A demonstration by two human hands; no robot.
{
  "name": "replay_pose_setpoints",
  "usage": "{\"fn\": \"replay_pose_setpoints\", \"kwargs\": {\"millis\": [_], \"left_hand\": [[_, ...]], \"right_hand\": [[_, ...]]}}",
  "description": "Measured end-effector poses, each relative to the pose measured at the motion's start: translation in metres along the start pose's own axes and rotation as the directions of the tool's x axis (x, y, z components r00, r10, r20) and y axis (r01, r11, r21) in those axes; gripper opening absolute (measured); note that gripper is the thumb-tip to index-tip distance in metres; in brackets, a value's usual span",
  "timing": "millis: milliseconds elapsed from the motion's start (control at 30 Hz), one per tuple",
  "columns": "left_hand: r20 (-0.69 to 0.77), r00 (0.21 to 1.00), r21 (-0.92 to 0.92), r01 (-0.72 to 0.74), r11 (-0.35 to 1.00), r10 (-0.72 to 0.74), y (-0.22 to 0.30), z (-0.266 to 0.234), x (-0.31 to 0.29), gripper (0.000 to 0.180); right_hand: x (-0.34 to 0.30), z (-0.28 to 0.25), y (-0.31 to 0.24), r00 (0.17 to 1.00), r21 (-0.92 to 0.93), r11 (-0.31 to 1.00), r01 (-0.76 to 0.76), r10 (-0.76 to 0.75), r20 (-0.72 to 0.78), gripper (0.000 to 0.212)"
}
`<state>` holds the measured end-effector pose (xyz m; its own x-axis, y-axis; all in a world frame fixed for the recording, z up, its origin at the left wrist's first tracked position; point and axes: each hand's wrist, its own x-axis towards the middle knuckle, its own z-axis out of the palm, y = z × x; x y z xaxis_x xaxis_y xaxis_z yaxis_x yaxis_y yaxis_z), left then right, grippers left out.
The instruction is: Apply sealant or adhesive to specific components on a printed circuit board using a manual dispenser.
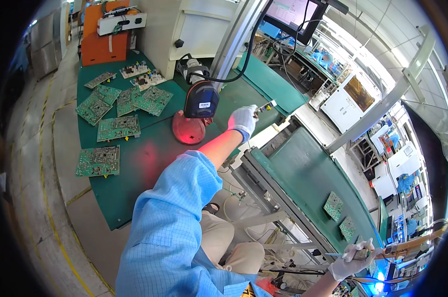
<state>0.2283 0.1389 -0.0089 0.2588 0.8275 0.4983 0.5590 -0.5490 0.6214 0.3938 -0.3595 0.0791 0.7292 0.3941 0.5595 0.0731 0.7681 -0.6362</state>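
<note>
My left hand [243, 122], in a white glove, reaches forward past the scanner. Its fingers close on a small circuit board [266, 106], seen almost edge-on above the green surface. Far to the lower right, my right hand [351, 261], also gloved, is held by the conveyor's edge with its fingers curled. Something greyish shows between those fingers, too small to make out. Two green circuit boards, a farther one [333, 206] and a nearer one [347, 228], lie on the green conveyor belt [303, 163] beyond that hand.
A dark barcode scanner [202, 100] on a stand casts red light on the green table [150, 193]. Several circuit boards [117, 127] lie at the table's left, near an orange holder [104, 47]. A metal post [239, 37] and a monitor [295, 15] stand ahead.
</note>
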Motion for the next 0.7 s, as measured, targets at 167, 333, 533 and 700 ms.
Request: {"fn": "replay_pose_setpoints", "kwargs": {"millis": [167, 333, 533, 700], "left_hand": [[-0.112, 0.994, 0.426, 0.056, 0.903, -0.008, -0.037, 0.009, 0.018, 0.018], [-0.193, 0.973, 0.414, 0.197, 0.889, -0.126, -0.061, 0.006, 0.024, 0.01], [-0.208, 0.977, 0.389, 0.125, 0.913, -0.045, -0.054, 0.003, 0.027, 0.015], [-0.078, 0.992, 0.552, 0.126, 0.824, -0.099, -0.068, 0.01, 0.023, 0.017]], "right_hand": [[0.002, 0.006, 0.0, 1.0, -0.013, 1.0, 0.002, -0.002, 0.004, 0.031], [-0.003, 0.027, 0.008, 0.959, -0.157, 0.977, 0.143, -0.176, -0.224, 0.036], [-0.006, 0.03, 0.002, 0.934, -0.3, 0.942, 0.152, -0.236, -0.27, 0.04], [-0.009, 0.014, 0.006, 0.916, -0.41, 0.879, 0.244, -0.347, -0.2, 0.033]]}}
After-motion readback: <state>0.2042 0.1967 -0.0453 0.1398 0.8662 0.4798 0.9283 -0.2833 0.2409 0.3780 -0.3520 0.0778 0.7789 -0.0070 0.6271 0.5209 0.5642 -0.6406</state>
